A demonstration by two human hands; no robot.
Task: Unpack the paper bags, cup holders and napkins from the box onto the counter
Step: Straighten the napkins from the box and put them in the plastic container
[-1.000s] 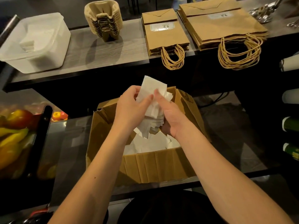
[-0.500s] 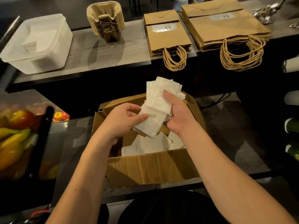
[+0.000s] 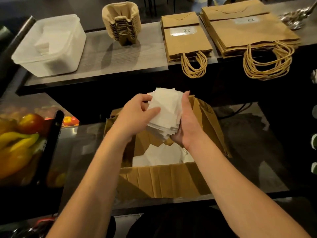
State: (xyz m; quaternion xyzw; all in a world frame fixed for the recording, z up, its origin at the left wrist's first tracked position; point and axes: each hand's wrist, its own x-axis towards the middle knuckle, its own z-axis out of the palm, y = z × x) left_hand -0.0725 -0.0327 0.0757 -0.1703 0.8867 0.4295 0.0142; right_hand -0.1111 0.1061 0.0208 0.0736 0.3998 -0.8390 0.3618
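- A thick, fanned stack of thin white paper napkins (image 3: 165,114) sits at the centre of the frame, held just above the open box (image 3: 164,181).
- The left hand (image 3: 137,115) grips the stack's left side, thumb curled across the top sheet and fingers bent round the far edge.
- The right hand (image 3: 188,122) cups the right side from below, palm up, fingers wrapped along the edge.
- The box is worn brown corrugated card with creased flaps; more loose white napkins (image 3: 159,157) lie inside it, below the hands.
- Upper left, a translucent plastic tub (image 3: 49,47) on the grey wood-grain worktop (image 3: 96,54) holds white sheets.
- Beside it stands a nested stack of moulded pulp cup holders (image 3: 121,24).
- To the right lie two flat piles of brown paper bags (image 3: 187,40), the larger (image 3: 248,30) at far right; their twisted cord handles hang over the worktop's front edge.
- Bare worktop lies between tub and cup holders.
- Blurred peppers (image 3: 20,134) fill the left edge.
- Half a second ago the left hand pinched only a lower corner; now both hands square the stack, which sits more gathered.
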